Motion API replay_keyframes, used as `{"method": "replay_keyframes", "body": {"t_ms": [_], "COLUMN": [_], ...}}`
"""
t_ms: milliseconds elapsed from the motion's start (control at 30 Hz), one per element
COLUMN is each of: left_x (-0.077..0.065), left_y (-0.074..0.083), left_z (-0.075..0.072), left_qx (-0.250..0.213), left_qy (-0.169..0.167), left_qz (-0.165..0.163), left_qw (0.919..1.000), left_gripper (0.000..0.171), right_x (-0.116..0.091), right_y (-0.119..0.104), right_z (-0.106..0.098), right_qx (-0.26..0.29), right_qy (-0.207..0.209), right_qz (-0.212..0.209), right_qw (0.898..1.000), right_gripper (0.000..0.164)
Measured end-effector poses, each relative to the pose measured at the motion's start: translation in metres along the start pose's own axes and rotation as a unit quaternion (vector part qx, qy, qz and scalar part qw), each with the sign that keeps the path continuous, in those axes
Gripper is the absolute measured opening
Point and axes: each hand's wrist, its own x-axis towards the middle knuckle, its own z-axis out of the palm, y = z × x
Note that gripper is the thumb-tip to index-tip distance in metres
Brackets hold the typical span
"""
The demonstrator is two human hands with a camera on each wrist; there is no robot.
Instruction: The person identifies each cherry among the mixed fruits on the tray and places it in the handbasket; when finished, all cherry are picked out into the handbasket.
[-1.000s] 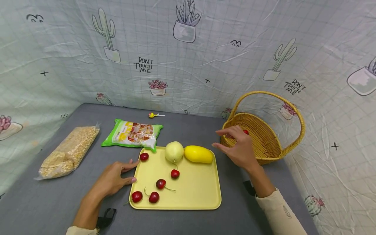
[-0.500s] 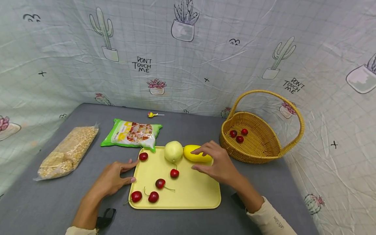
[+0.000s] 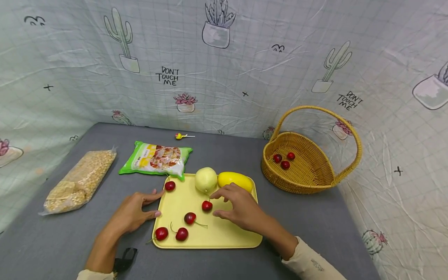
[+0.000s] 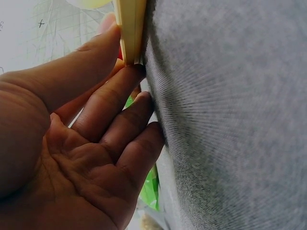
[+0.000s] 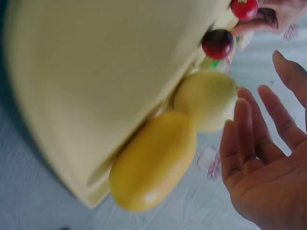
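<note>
My left hand [image 3: 133,214] touches the left edge of a yellow tray [image 3: 241,233] with spread thumb and index finger; the left wrist view shows the thumb [image 4: 98,45] against its rim. Over the tray, my right hand [image 3: 241,208] has thumb and fingers parted beside a red cherry [image 3: 207,206], with nothing held. More cherries lie to the left: one in the top corner [image 3: 170,186], one mid-tray [image 3: 190,218], and two near the front, a cherry [image 3: 181,234] and another cherry [image 3: 161,233]. Behind my right hand sit a pale round fruit [image 3: 205,179] and a yellow oblong fruit [image 3: 235,181].
A wicker basket [image 3: 297,186] with a tall handle stands at the right, holding three cherries [image 3: 285,165]. A green-and-white packet [image 3: 159,158] lies behind the tray, a lollipop [image 3: 180,136] farther back. At the left is a clear bag of yellow kernels [image 3: 82,177].
My right hand has come from the basket leftward over the yellow fruit to the middle cherry. The cherries in the basket are now uncovered. My left hand stays at the tray's edge.
</note>
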Motion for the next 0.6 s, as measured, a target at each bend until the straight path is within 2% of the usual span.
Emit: {"method": "replay_keyframes", "body": {"t_ms": [167, 300, 600], "left_x": [0.001, 0.001, 0.001], "left_y": [0.001, 0.001, 0.001], "left_z": [-0.001, -0.001, 0.0], "left_qx": [0.002, 0.003, 0.003], "left_qy": [-0.005, -0.009, -0.001], "left_qz": [-0.005, -0.008, -0.001], "left_qw": [1.0, 0.9999, 1.0], "left_gripper": [0.068, 0.069, 0.068], "right_x": [0.005, 0.008, 0.013], "right_y": [-0.005, -0.007, -0.011], "right_z": [0.01, 0.015, 0.018], "right_qx": [-0.03, -0.057, -0.104], "right_qy": [-0.037, -0.047, -0.076], "right_qz": [0.023, 0.039, 0.029], "right_qw": [0.999, 0.997, 0.991], "right_gripper": [0.045, 0.048, 0.039]}}
